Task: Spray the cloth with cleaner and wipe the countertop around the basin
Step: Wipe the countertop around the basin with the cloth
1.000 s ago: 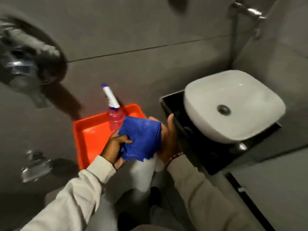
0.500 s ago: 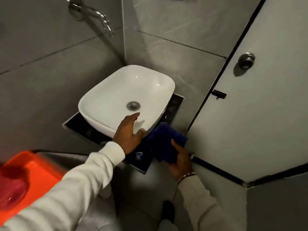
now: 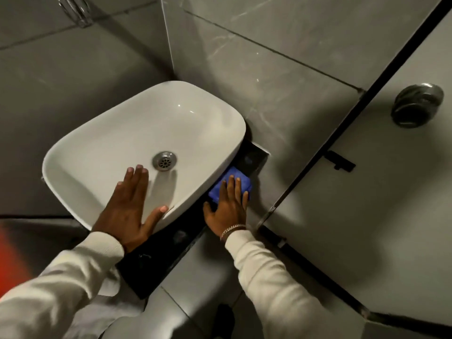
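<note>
A white basin (image 3: 127, 133) sits on a black countertop (image 3: 168, 243). My right hand (image 3: 228, 207) lies flat, fingers spread, pressing a folded blue cloth (image 3: 241, 179) onto the narrow strip of countertop at the basin's right side. My left hand (image 3: 129, 206) rests flat with fingers apart on the basin's near rim, holding nothing. The spray bottle is out of view.
A tap (image 3: 78, 13) juts from the grey tiled wall at the top left. A grey door with a round knob (image 3: 418, 105) and black frame stands close on the right. A blurred patch of the orange tray (image 3: 9, 255) shows at the left edge.
The view swung from the orange tray and bottle to the basin. My right hand carried the cloth onto the countertop right of the basin and pushed it farther back. My left hand flattened on the rim.
</note>
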`<state>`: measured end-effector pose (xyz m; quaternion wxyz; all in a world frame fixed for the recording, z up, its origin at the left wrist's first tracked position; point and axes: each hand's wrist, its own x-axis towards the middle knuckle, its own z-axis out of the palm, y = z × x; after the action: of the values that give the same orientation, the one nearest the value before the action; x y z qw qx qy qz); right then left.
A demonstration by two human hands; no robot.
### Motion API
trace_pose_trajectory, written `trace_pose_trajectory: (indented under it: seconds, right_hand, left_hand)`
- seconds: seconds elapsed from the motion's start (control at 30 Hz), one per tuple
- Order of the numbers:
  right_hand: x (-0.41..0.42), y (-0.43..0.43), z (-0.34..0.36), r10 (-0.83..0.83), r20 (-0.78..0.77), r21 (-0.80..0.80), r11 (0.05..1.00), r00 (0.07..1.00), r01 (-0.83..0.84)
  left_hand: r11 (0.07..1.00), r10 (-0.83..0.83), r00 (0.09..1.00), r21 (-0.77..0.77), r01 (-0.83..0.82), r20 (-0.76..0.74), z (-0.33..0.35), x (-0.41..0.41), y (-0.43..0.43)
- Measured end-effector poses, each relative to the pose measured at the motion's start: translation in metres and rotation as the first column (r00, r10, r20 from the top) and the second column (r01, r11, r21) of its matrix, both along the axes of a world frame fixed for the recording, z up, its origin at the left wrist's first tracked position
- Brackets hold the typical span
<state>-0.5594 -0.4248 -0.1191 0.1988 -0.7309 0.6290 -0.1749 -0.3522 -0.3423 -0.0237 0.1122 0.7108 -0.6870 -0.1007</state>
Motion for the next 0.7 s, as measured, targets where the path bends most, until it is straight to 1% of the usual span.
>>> trace_pose_trajectory:
  seconds: [0.1,0.2,0.23,0.33,0.4,0.47,0.5,0.57,0.63,0.7]
  right_hand:
    - [-0.008,-0.012,-0.01,0.026,-0.068,-0.051,0.998,0.997,-0.03]
    - [-0.025,-0.057,-0.007,0.063,-0.244,0.002,0.998,0.968,-0.065]
    - [-0.03,-0.076,-0.005,0.058,-0.269,0.015,0.998,0.961,-0.056]
    - [-0.044,-0.115,0.002,0.022,-0.278,0.012,1.0,0.96,-0.02]
    - [-0.051,-0.119,0.004,0.015,-0.265,-0.09,0.995,0.964,-0.04]
    - [-0.058,-0.119,0.002,0.047,-0.234,-0.188,0.978,0.971,-0.093]
    - [-0.062,-0.121,0.001,0.061,-0.213,-0.194,0.976,0.975,-0.104]
    - [-0.065,-0.134,-0.001,0.097,-0.208,-0.149,0.98,0.973,-0.13]
    - [-0.066,-0.15,-0.003,0.153,-0.283,-0.096,0.978,0.947,-0.187]
    - [-0.062,-0.157,-0.008,0.165,-0.327,-0.087,0.975,0.93,-0.204]
  left_hand:
    - [0.999,-0.012,1.0,0.038,0.012,0.023,0.004,-0.003,-0.001]
    - [0.999,-0.002,0.999,0.044,0.0,0.04,0.005,-0.006,0.0]
    - [0.999,0.015,0.999,0.044,-0.017,0.049,0.005,-0.007,-0.001]
    - [0.997,0.057,0.996,0.048,-0.06,0.066,0.005,-0.008,-0.003]
    - [0.996,0.061,0.995,0.056,-0.066,0.078,0.005,-0.008,-0.003]
    - [0.996,0.062,0.993,0.055,-0.068,0.098,0.004,-0.008,-0.003]
    - [0.996,0.06,0.993,0.054,-0.066,0.104,0.003,-0.008,-0.003]
    - [0.996,0.06,0.992,0.055,-0.066,0.107,0.001,-0.007,-0.004]
    - [0.996,0.054,0.992,0.058,-0.061,0.112,0.0,-0.004,-0.005]
    - [0.998,0.042,0.994,0.046,-0.047,0.101,-0.001,-0.001,-0.004]
